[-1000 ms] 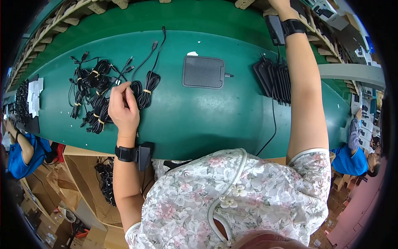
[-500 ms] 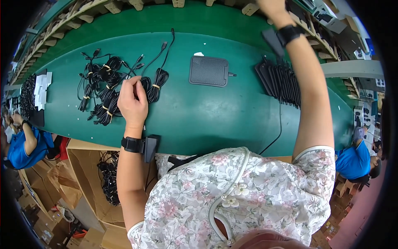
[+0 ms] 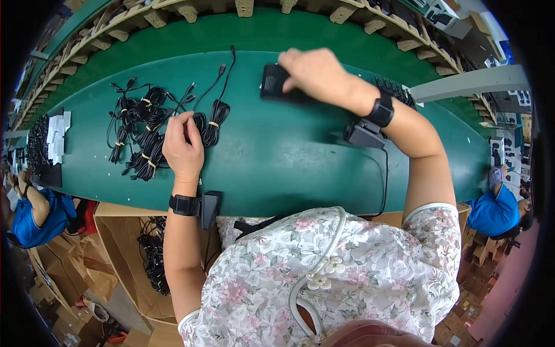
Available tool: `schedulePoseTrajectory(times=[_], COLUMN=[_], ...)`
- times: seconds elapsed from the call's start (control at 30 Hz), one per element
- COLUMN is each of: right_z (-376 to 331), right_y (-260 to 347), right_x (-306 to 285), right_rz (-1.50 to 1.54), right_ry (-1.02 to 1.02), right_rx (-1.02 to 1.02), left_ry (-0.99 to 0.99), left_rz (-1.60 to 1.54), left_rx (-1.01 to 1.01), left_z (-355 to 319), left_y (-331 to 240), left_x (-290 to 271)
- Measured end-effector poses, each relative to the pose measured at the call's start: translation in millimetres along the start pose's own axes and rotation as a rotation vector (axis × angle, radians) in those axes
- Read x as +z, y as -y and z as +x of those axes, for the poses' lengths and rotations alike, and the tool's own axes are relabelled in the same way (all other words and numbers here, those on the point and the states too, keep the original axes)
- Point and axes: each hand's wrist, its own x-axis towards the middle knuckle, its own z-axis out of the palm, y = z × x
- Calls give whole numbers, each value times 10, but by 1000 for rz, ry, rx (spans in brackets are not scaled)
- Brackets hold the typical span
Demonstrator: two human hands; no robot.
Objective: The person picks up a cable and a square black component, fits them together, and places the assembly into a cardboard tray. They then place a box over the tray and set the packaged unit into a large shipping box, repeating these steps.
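Looks like the picking-up step on both sides: right hand [image 3: 315,72] is clamped over the flat dark grey box [image 3: 276,84] near the far edge of the green bench [image 3: 289,156]. Left hand [image 3: 184,147] pinches a bundled black cable [image 3: 209,122] off the cable pile [image 3: 141,130] toward the left end (fingers curled, so the grip's partly hidden). My guess: the next move calls for lifting one bundle clear.

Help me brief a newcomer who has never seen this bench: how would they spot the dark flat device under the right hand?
Start at the long green table. Left of middle lies a heap of bundled black cables, touched by the left hand. The dark flat device lies farther back, near the middle, under the right hand; unlike the looped cables, it is one flat, rounded rectangular slab.
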Motion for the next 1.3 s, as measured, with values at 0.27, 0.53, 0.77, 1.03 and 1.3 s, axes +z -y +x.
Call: schedulePoseTrajectory(times=[0.27,0.53,0.77,1.03,1.3], right_z=[377,596,695,708,401], right_y=[-1440,-2644,-2129,-595,1065], right_x=[-947,-647,-502,-348,243], right_rz=[-123,112,102,-201,131], right_ry=[-948,-387,-120,-794,-62], right_rx=[641,942,972,-52,-511], left_ry=[19,53,38,52,-37], left_rz=[-46,-31,-19,-25,-134], left_rx=[10,-51,-110,-77,-119], left_z=[48,1,-84,-29,-24], left_y=[-137,-151,-130,-122,-21], left_x=[2,-132,-275,-171,-6])
